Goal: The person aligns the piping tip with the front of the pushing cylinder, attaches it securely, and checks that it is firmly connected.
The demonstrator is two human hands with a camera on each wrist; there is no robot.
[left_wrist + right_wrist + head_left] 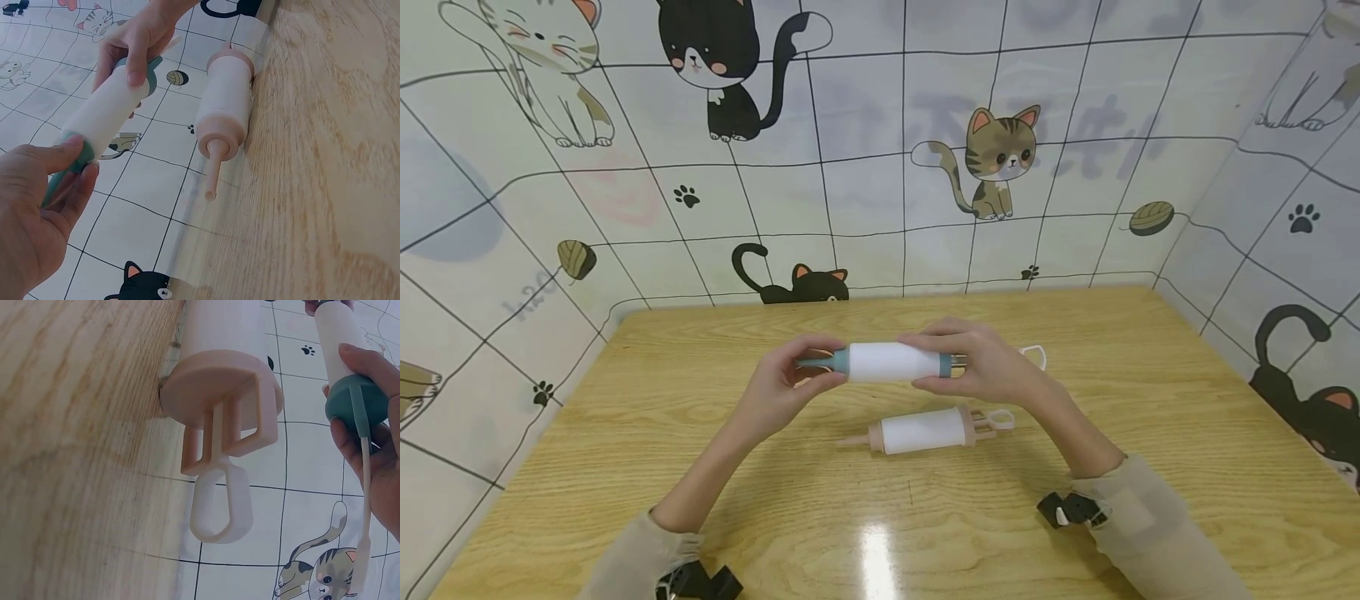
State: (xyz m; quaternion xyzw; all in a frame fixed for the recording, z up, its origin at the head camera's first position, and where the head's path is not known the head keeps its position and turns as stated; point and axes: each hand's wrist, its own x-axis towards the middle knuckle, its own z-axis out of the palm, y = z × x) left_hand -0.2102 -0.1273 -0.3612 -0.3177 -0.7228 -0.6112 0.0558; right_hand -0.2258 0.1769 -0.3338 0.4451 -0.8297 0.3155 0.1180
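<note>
Both hands hold a white syringe with teal ends level above the table. My left hand pinches its teal nozzle end between thumb and fingers. At the opposite end, my right hand grips the barrel near the teal collar, from which a pale plunger rod sticks out. The rod's white ring shows past the right hand. Below the hands lies a second syringe, white with pinkish-beige ends, its thin nozzle to the left and its plunger ring to the right. Neither hand touches it.
A wood-grain table lies under the hands. White sheeting with grid lines and cartoon cats rises behind and at both sides. Black devices are strapped near the left cuff and right cuff.
</note>
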